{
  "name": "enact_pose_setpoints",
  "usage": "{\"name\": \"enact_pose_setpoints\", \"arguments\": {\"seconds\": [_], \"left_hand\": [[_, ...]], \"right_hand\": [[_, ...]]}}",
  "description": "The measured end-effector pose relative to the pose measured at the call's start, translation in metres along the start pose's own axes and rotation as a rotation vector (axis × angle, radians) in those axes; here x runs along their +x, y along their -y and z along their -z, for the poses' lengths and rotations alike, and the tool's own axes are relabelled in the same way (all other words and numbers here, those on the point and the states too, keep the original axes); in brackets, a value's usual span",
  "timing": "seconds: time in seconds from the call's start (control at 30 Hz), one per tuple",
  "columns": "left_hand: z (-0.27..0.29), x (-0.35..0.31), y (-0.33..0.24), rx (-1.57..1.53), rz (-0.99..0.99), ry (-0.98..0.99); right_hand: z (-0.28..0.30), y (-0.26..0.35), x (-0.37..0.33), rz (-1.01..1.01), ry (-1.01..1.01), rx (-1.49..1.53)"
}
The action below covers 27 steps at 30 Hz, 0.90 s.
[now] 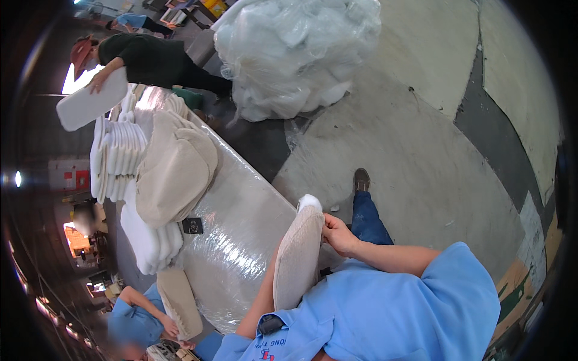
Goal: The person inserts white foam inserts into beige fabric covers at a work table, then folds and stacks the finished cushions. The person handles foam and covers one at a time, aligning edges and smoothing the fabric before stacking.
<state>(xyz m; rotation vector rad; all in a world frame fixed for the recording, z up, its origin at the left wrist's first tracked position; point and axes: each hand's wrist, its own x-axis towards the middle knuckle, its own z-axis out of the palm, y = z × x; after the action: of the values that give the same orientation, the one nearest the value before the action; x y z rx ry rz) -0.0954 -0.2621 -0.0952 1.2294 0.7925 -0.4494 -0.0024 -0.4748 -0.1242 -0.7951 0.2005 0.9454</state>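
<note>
Close against my body stands a beige fabric cushion cover (298, 259), upright, with white padding (309, 202) poking out of its top end. My right hand (340, 234) is closed on the cover's right edge near that end, fingers pinched together. My left forearm runs up behind the cover, which hides the left hand and its fingers. To the left is a table (241, 201) wrapped in shiny clear plastic. A heap of flat beige covers (174, 171) lies on it, beside stacked white pads (117, 153).
More white pads (150, 237) and a small black square object (192, 226) are by the heap. A co-worker at far left holds a white pad (93, 101); another, lower left, handles a beige cushion (180, 301). A huge clear bag of white padding (295, 60) stands beyond the table.
</note>
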Motion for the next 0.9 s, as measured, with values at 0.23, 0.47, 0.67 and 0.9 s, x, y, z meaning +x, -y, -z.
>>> {"name": "enact_pose_setpoints", "arguments": {"seconds": [0.23, 0.47, 0.67, 0.9], "left_hand": [[-0.055, 0.056, -0.039, 0.042, -0.09, 0.092], [-0.026, 0.071, -0.028, 0.224, -0.051, -0.132], [-0.032, 0.067, -0.033, 0.87, -0.206, -0.403], [-0.042, 0.074, -0.057, 0.826, -0.165, -0.326]], "right_hand": [[0.034, -0.007, 0.001, -0.144, -0.063, 0.255], [0.015, -0.001, 0.002, -0.153, 0.007, 0.28], [0.018, -0.02, 0.009, -0.105, -0.267, 0.131], [0.02, -0.01, 0.03, -0.13, -0.398, 0.425]]}}
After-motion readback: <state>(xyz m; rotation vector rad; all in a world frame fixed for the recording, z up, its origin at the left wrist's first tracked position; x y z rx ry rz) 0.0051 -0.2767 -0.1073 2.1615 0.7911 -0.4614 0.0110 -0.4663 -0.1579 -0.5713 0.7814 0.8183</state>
